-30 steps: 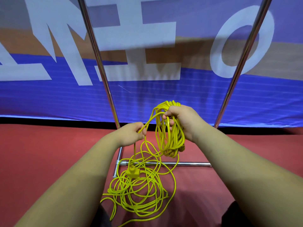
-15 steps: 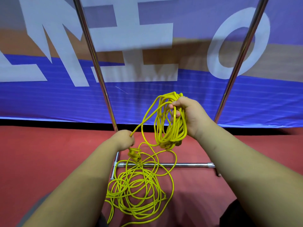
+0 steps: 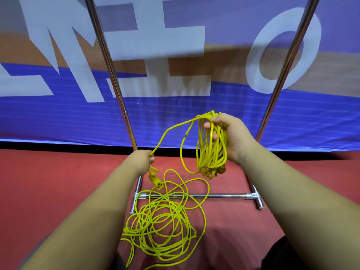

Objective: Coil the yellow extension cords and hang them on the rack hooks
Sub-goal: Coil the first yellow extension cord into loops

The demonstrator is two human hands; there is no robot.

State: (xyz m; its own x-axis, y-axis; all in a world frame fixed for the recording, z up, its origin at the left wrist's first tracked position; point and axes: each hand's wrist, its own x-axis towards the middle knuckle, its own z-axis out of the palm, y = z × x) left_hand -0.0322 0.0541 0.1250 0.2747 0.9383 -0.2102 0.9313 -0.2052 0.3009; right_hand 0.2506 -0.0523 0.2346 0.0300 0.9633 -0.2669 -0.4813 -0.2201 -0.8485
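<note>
The right hand [image 3: 231, 137] and left hand [image 3: 143, 161] are working between two shiny metal rack poles [image 3: 112, 75], over open red floor [image 3: 48, 182].
The right is gripping the looped yellow extension cord [image 3: 212, 151]; the left is pinching its strand, the rest lying tangled below.

I lose the rack's left pole [image 3: 116, 90] and right pole [image 3: 288, 61] at 12 o'clock. My left hand [image 3: 141, 159] hides its own fingertips. The yellow cord [image 3: 159, 254] tangle exits at 6 o'clock.

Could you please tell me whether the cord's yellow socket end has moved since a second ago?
Yes. The socket end has risen: it overlapped the rack's bottom crossbar before and now hangs above it, just under the left hand.
</note>
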